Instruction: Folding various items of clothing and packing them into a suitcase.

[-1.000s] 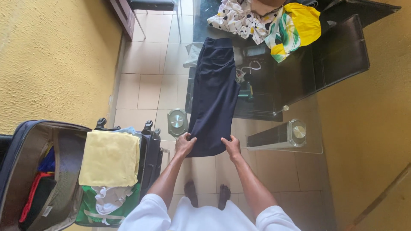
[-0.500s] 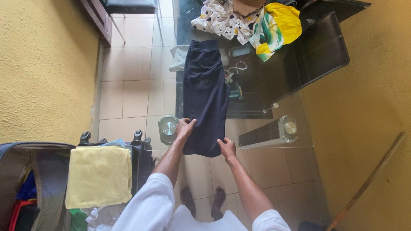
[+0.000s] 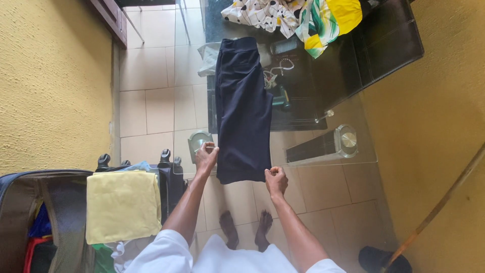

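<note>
A long, dark navy folded garment is laid lengthwise on the clear glass surface, its near end at the surface's front edge. That near end is pinched at its left corner by the left hand, whose grip is closed on the cloth, and at its right corner by the right hand, likewise closed on the cloth. A crumpled heap of patterned white, green and yellow fabric is seen at the far end. A folded pale yellow cloth is rested on an open suitcase at the left.
</note>
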